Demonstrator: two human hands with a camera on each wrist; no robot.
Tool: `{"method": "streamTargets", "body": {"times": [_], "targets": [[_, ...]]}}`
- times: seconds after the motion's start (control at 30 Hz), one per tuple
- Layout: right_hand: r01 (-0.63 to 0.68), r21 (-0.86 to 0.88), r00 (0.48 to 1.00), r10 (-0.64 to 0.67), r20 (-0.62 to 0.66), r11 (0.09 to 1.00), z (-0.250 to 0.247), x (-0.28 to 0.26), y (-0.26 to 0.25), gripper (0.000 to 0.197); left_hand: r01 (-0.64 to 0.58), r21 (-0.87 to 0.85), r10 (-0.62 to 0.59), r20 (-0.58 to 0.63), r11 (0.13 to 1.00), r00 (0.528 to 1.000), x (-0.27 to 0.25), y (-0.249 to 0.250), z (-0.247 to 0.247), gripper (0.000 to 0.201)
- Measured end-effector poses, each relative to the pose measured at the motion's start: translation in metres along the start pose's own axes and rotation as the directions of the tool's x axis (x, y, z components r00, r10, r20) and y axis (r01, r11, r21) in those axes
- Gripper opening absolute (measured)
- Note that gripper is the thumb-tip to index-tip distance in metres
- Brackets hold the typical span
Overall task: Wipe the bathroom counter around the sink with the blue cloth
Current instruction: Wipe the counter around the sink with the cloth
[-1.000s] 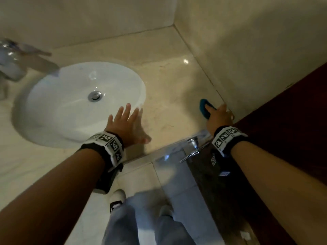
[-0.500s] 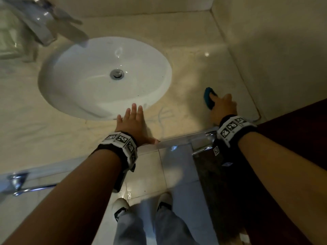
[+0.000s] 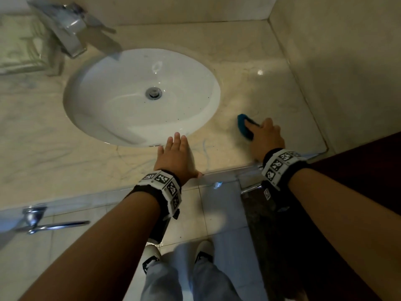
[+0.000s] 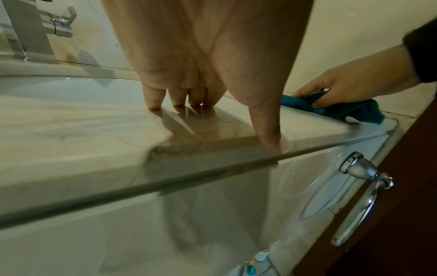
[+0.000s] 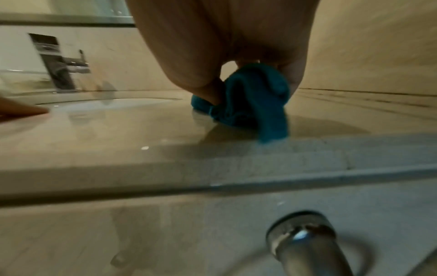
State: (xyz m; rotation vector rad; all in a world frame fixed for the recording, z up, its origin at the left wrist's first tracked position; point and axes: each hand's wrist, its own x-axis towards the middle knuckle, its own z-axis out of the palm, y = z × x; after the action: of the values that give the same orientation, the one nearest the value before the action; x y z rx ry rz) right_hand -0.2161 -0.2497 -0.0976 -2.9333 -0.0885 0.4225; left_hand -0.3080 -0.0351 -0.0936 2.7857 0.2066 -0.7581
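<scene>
The blue cloth (image 3: 244, 127) is bunched on the beige marble counter (image 3: 271, 94), to the right of the white oval sink (image 3: 121, 105). My right hand (image 3: 264, 137) grips the cloth (image 5: 248, 100) with thumb and fingers curled round it and presses it on the counter near the front edge. A loose flap of cloth (image 4: 350, 110) trails toward the edge. My left hand (image 3: 175, 155) lies flat on the counter (image 4: 82, 121) just in front of the sink rim, fingers straight, thumb (image 4: 272, 130) at the counter's front edge.
A chrome faucet (image 3: 69, 33) stands behind the sink at the back left. Walls close the counter at the back and right. A chrome towel bar (image 4: 361, 196) runs below the front edge. A dark red panel (image 3: 358, 181) stands at the right. A glass tray (image 3: 19, 46) sits far left.
My right hand has slid the cloth leftward from the right wall toward the sink. My left hand stays flat by the sink rim. The head view has shifted to take in more of the sink.
</scene>
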Motion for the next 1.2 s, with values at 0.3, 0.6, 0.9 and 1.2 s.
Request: {"method": "streamTargets", "body": {"times": [0.3,0.6,0.9,1.2], "targets": [[0.246,0.003,0.965,-0.246,0.094,0.969,0.028,-0.039,-0.064,0.068,0.014,-0.020,-0.013,0.022,1.000,1.000,0.003,0.001,-0.002,0.123],[-0.195,0.033,0.981,0.196,-0.005,0.980,-0.007,-0.003,0.007,0.058,0.008,-0.023,-0.007,0.029,1.000,1.000,0.005,0.002,-0.001,0.123],[0.216,-0.129,0.975,-0.209,0.072,0.968,0.030,-0.053,-0.070,0.064,-0.017,-0.004,0.017,0.043,1.000,0.999,0.004,-0.001,-0.004,0.116],[-0.146,-0.064,0.989,0.146,-0.005,0.987,-0.010,-0.035,0.024,0.053,0.014,0.066,-0.014,0.002,0.998,1.000,-0.033,-0.055,-0.005,0.107]]}}
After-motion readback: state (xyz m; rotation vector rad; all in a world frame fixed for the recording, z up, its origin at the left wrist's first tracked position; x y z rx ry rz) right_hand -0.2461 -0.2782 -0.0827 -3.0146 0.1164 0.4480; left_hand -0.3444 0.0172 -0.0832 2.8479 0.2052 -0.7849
